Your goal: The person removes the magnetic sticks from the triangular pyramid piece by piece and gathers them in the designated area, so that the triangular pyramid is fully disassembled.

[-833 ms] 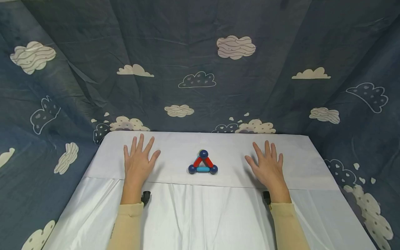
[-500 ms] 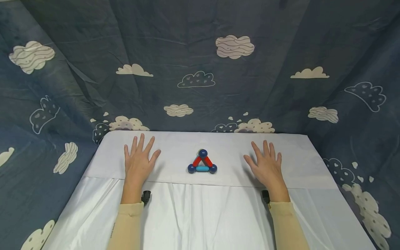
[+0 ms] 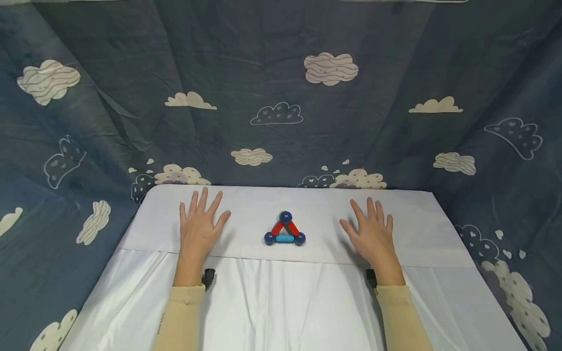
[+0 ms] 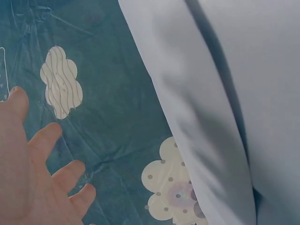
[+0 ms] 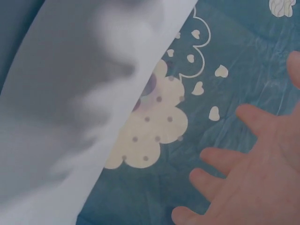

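A small triangular toy of dark blue balls joined by red and light blue rods (image 3: 285, 238) lies on the white-covered table, between the two hands in the head view. To its left my left hand (image 3: 199, 231) hovers with fingers spread, holding nothing. My right hand (image 3: 373, 239) is on the toy's other side, fingers likewise spread and free of any object. Both are apart from the toy. In the left wrist view the left hand's fingers (image 4: 42, 140) show at the left edge; the right wrist view has the right hand's fingers (image 5: 220, 161) at the right. Neither wrist view shows the toy.
White cloth (image 3: 281, 292) covers the table, with a seam running across it. A dark blue curtain (image 3: 246, 48) printed with pale clouds hangs behind and at both sides. A black wrist device (image 3: 208, 278) sits at each cuff.
Both hands have shifted slightly inward, the left to the right and the right to the left. The toy keeps its place.
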Demonstrator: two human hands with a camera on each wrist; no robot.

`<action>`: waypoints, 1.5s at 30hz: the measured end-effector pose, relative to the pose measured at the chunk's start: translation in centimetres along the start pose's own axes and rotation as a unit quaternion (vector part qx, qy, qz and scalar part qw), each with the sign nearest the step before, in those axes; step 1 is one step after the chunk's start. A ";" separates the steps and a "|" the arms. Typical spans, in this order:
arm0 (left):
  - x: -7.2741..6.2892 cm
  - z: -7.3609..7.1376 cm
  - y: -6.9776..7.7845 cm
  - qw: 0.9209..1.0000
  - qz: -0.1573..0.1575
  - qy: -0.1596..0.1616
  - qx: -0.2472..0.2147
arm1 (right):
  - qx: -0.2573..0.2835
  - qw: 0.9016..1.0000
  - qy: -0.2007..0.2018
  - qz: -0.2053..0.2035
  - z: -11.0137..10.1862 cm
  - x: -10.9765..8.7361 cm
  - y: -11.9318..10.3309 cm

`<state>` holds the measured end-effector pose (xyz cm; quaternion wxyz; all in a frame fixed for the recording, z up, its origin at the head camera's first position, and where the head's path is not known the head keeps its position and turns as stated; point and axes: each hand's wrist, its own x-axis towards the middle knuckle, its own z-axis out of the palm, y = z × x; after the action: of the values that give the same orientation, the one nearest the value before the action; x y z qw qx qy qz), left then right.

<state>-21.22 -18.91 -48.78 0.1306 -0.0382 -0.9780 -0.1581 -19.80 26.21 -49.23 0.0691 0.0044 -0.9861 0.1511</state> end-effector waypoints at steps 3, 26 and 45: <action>0.0 0.1 0.3 1.000 0.003 0.004 -0.002 | -0.003 1.000 0.006 -0.002 0.0 0.0 -0.2; 0.3 1.0 5.8 0.999 0.048 0.004 -0.012 | -0.020 0.999 0.022 -0.045 0.8 -0.2 -3.5; -0.2 3.9 11.3 0.962 0.029 -0.066 -0.263 | 0.109 0.990 -0.075 -0.051 2.4 -0.2 -10.2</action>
<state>-20.66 -7.01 -49.01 0.0556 -0.1100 -0.9067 -0.4035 -19.61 15.73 -48.50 0.0015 0.0732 -0.9645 0.2536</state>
